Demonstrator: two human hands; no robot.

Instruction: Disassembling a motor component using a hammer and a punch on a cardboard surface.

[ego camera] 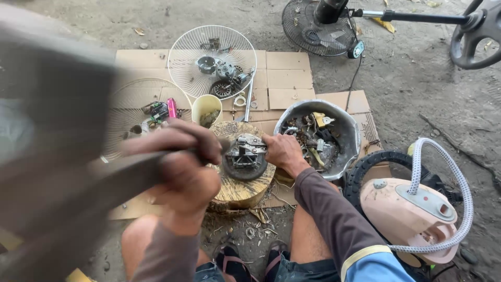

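A metal fan motor (245,154) sits on top of a round wooden stump (241,192) between my knees. My right hand (283,151) grips the motor's right side and steadies it. My left hand (183,163) is raised close to the camera, blurred, and closed around a long dark tool (125,175) whose tip (225,144) reaches the motor's left edge. What kind of tool it is I cannot tell through the blur.
A dented metal bowl (356,130) of small parts stands right of the stump. Two white fan guards (211,36) (130,89), a yellow cup (206,106) and loose parts lie on cardboard (292,78) behind. A pink hose appliance (412,209) is at right, a black fan (318,23) beyond.
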